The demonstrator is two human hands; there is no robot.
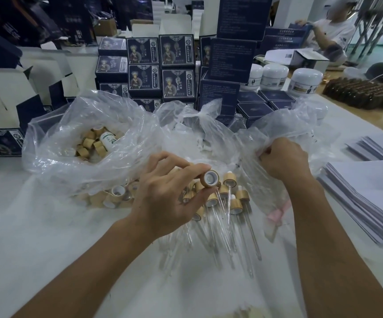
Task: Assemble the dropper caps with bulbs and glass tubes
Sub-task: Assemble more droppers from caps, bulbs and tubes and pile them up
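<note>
the left hand (pixel 163 193) pinches a bamboo cap (pixel 209 178) at its fingertips, open end facing up toward the camera. the right hand (pixel 284 157), off to the cap's right, grips the bag (pixel 284 125); tubes are likely inside, unseen.

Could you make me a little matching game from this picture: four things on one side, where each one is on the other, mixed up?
Things:
1. bamboo cap
2. finished droppers
3. loose caps
4. white jars

Places:
A. inside the open plastic bag at left
B. pinched in the left hand
C. lying on the table below that hand
D. far back, beside the blue boxes

Pairs: 1-B, 2-C, 3-A, 4-D
</note>
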